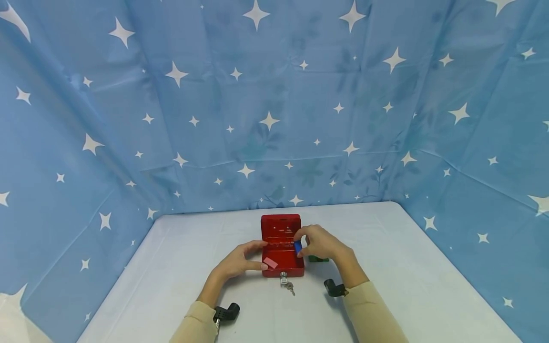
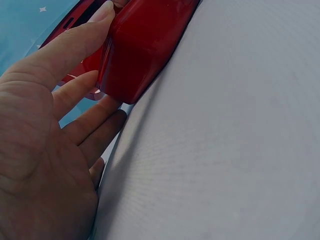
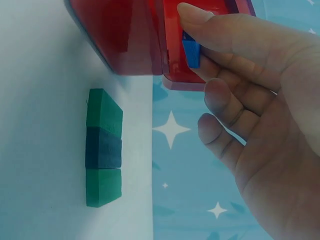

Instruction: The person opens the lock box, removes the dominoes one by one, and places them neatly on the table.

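Observation:
A small red metal cash box [image 1: 272, 273] stands on the table with its lid [image 1: 280, 227] raised. My left hand [image 1: 241, 259] holds the box's left side, thumb at the front corner and fingers toward the back. In the left wrist view that thumb reaches the rim of the red box [image 2: 145, 50]. Over the box's right part, my right hand [image 1: 319, 242] pinches a blue block [image 1: 298, 247] between thumb and fingers. The blue block [image 3: 191, 52] shows clear of the fingertips in the right wrist view. Inside the box, a pink block [image 1: 270, 262] lies at the left front.
Keys [image 1: 290, 287] hang from the lock [image 1: 283, 278] at the box's front. Right of the box lie a green block [image 3: 104, 115], a dark blue block [image 3: 103, 148] and another green block [image 3: 103, 188] in a row. A starry blue curtain [image 1: 274, 143] surrounds the white table [image 1: 193, 238].

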A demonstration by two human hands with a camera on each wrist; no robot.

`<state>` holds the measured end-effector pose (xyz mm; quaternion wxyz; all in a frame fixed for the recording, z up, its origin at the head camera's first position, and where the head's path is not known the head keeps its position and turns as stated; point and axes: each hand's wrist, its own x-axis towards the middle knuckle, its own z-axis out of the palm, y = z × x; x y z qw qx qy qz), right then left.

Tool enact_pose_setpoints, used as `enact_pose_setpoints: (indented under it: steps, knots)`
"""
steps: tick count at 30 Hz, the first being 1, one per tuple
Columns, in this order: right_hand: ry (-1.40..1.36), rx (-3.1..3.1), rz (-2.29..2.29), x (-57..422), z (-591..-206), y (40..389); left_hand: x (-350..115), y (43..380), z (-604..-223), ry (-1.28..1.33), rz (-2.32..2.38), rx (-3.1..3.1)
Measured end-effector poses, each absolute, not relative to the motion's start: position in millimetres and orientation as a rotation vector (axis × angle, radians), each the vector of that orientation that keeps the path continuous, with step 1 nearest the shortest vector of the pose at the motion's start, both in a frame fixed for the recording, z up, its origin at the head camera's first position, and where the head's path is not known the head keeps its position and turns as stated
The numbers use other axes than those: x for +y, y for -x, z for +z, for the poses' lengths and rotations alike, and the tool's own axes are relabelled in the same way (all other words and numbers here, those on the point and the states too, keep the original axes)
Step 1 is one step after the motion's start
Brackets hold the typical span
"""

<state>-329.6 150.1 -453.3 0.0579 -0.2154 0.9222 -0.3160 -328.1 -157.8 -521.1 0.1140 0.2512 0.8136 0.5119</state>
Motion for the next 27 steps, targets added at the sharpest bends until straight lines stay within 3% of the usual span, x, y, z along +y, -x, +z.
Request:
enact_pose_setpoints:
  steps: [27]
  knots:
    - [0.521, 2.781, -0.996, 177.9, -451.2, 332.0, -157.5, 328.2, -521.9, -0.727, 1.485, 2.405]
